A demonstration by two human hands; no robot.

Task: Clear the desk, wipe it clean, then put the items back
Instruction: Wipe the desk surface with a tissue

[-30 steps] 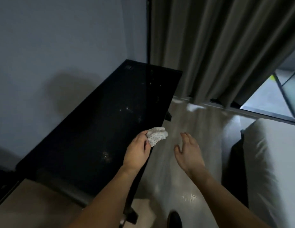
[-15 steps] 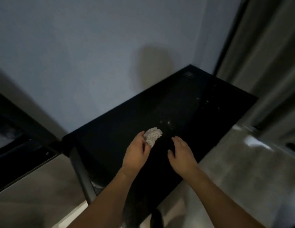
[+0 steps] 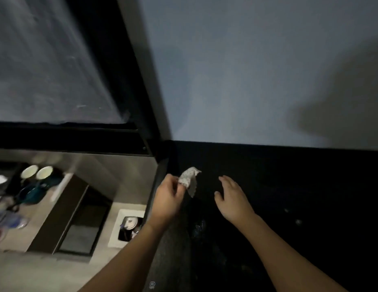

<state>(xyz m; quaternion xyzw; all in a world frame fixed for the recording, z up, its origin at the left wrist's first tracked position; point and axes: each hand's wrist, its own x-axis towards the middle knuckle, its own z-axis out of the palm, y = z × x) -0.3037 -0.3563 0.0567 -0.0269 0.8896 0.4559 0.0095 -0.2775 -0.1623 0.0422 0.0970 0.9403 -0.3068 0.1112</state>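
The left hand (image 3: 168,199) pinches a small crumpled cloth (image 3: 189,178) between thumb and fingertips, holding it over the black desk (image 3: 289,186) close to the desk's left edge and not far from its back edge, where the top meets the pale wall (image 3: 257,70). Whether the cloth touches the surface yet I cannot tell. The right hand (image 3: 232,199) hangs over the desk just to the right of the cloth, fingers relaxed and spread, holding nothing.

The cloth looks light, soft and limp — a loose flap dangles below the fingers. It will likely fold and slip under a fingertip pinch once dragged, so a better hold would be to bunch it under the flat of the fingers and press down. Nothing about it is fragile.

The desk top in view carries no objects, only a few faint specks toward the right of the hands, so clearing seems done and wiping is the step in hand. To the right of the cloth there is broad room for long strokes. To the left the desk ends at once, beside a dark frame (image 3: 124,81); past that edge, lower down, sit a white bin (image 3: 127,226) and a low surface with two cups (image 3: 37,171) — a stroke that overshoots would run off the edge toward them.
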